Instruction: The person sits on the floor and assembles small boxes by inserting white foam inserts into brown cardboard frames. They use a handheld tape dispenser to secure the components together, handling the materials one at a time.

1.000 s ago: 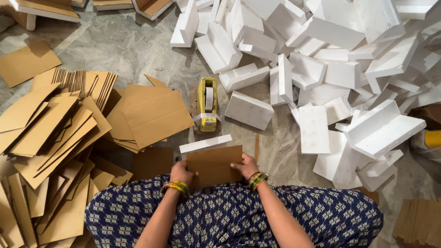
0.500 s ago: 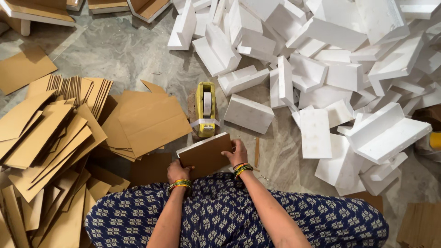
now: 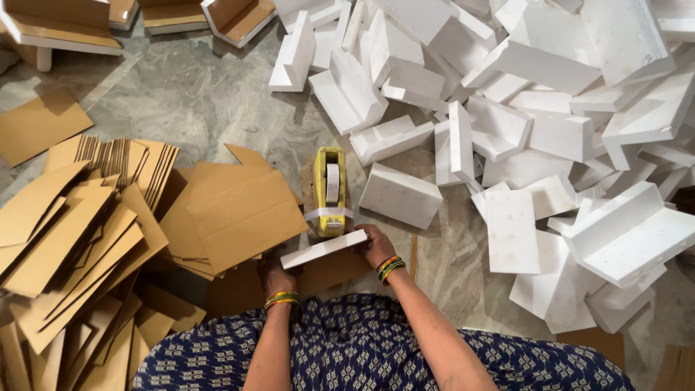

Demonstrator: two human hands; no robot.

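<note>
Both my hands hold one flat piece, a white foam slab [image 3: 323, 248] with a brown cardboard sheet [image 3: 334, 271] under it, tilted up on edge just in front of my lap. My left hand [image 3: 276, 268] grips its left end and my right hand [image 3: 376, 245] grips its right end. Coloured bangles sit on both wrists. Just beyond the slab, a yellow tape dispenser [image 3: 330, 191] with a clear tape roll stands on the floor, nearly touching it.
A big heap of white foam blocks [image 3: 550, 123] fills the right and far side. Stacks of brown cardboard sheets [image 3: 108, 239] spread over the left. Foam-and-cardboard trays [image 3: 58, 29] lie at the far left. Grey stone floor [image 3: 188, 94] shows between.
The foam-and-cardboard piece lay flat with its brown face up a second ago. I have tipped it up and turned it, so its white foam edge now faces me, closer to the dispenser.
</note>
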